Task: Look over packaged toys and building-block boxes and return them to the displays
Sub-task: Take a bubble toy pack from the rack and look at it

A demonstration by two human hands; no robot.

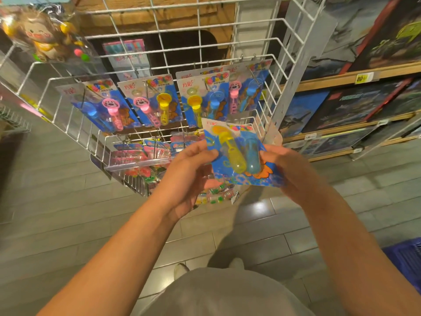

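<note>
Shelving (pixel 355 78) on the right is the biggest thing going, wooden boards stacked with big dark building-block boxes (pixel 348 108), price tags on the front edges. Next to it stands a white wire rack (pixel 182 53) with a row of carded bubble-wand packs (pixel 155 103) hanging off hooks, pink, yellow and blue wands on blue cards, and a bagged plush toy (pixel 43 33) dangling up in the top left corner. Lower hooks carry smaller bright packs, too blurry to make out. Floor is grey tile. Now the actual thing: one bubble-wand pack (pixel 239 156) is off the rack and held out in front of it, just below the hanging row, tilted a bit, with a yellow wand and a blue one under the blister. Left hand (pixel 189 174) pinches the card's left edge, thumb on the front. Right hand (pixel 289 169) grips the right side, fingers wrapped behind the card, thumb on the blister by the blue wand.
</note>
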